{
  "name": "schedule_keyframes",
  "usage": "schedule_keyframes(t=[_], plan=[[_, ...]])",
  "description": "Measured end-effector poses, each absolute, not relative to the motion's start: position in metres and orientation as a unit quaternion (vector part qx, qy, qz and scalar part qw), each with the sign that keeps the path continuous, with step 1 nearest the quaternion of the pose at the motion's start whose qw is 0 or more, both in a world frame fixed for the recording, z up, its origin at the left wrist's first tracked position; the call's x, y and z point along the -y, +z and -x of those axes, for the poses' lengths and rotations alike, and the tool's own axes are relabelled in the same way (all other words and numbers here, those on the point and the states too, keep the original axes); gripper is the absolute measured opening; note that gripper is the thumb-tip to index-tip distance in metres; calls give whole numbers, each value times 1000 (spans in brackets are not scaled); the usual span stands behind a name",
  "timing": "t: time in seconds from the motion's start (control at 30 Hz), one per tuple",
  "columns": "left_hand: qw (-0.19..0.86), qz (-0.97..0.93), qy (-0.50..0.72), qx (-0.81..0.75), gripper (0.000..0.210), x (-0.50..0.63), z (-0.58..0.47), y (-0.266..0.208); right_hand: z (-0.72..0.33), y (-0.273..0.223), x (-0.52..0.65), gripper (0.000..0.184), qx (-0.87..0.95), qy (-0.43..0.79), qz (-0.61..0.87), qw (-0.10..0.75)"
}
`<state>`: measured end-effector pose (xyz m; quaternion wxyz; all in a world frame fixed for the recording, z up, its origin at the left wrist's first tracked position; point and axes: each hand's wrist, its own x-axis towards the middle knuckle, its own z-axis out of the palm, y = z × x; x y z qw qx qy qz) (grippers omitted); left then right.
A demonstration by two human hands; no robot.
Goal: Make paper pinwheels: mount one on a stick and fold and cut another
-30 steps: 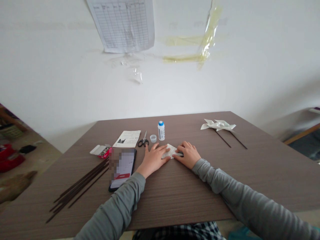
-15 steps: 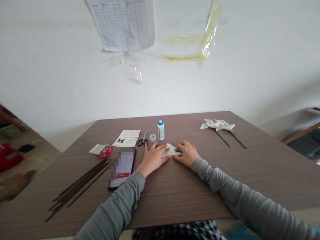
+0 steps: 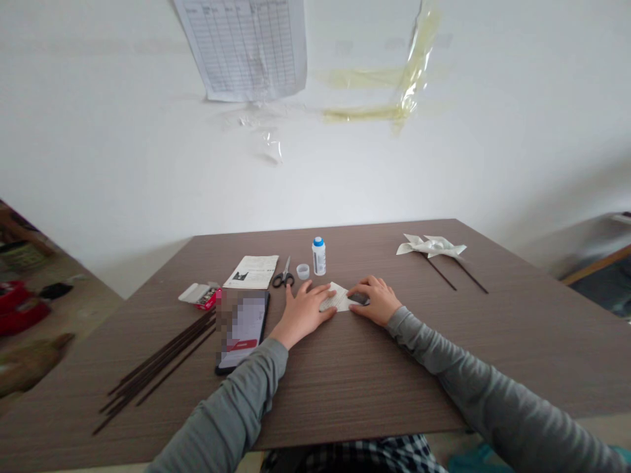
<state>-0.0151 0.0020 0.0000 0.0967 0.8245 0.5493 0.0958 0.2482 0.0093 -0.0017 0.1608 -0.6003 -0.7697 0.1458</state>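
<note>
A small piece of printed paper [image 3: 340,299] lies on the table in front of me, its left part covered by my fingers. My left hand [image 3: 304,312] rests on it with the fingers spread. At the paper's right edge is my right hand [image 3: 375,301], thumb and fingers curved apart, with bare tabletop showing between them. Whether its fingertips still touch the edge, I cannot tell. Just beyond my hands stand a white glue bottle [image 3: 319,257] with a blue cap, a small clear cup [image 3: 302,270] and dark-handled scissors [image 3: 283,277].
To the left are a phone [image 3: 244,335], thin dark sticks [image 3: 158,361], an open red-and-white box [image 3: 202,295] and a printed sheet [image 3: 251,271]. Two paper pinwheels [image 3: 431,246] on sticks lie at the back right. A white wall [image 3: 148,164] rises behind the table [image 3: 517,355].
My right hand has drawn slightly right, off the paper, and a gap has opened between its thumb and fingers. More of the paper's right side shows. My left hand stays on it.
</note>
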Motion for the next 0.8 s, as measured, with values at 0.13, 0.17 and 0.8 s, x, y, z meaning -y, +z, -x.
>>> schedule_keyframes(t=[0.13,0.17,0.8], plan=[[86,-835,118,-531,47,-3,19,-4,-256,-5,-14,39,775,134,596,163],[85,-837,123,-527,46,-4,19,-5,-258,-6,-15,39,777,133,593,164],[100,-829,118,-537,46,1,19,1,-286,-7,-33,52,780,177,584,140]])
